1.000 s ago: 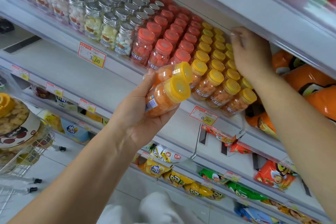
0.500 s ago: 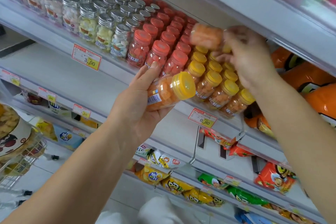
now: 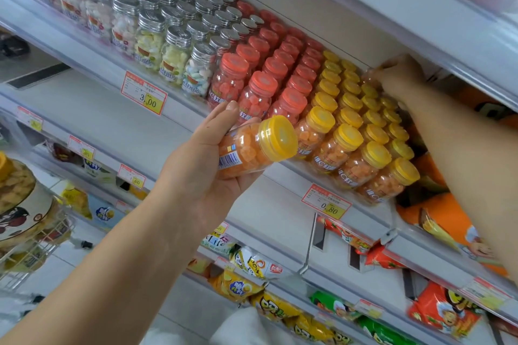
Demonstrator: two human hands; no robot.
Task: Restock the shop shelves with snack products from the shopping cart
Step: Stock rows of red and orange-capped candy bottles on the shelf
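The jar (image 3: 370, 80) pinched in the right hand (image 3: 403, 78) is best set upright beneath that hand, behind the yellow-lidded rows (image 3: 350, 117), while a second jar (image 3: 246, 151) is gripped in the left hand (image 3: 201, 176).

right hand (image 3: 401, 79) grasp blurred | shopping cart (image 3: 39, 250) cut by left edge

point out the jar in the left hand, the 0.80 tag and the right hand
jar (image 3: 242, 150), head view, on its clear body full of orange sweets
0.80 tag (image 3: 326, 202), head view, on the middle of the tag
right hand (image 3: 402, 78), head view, on the back of the hand
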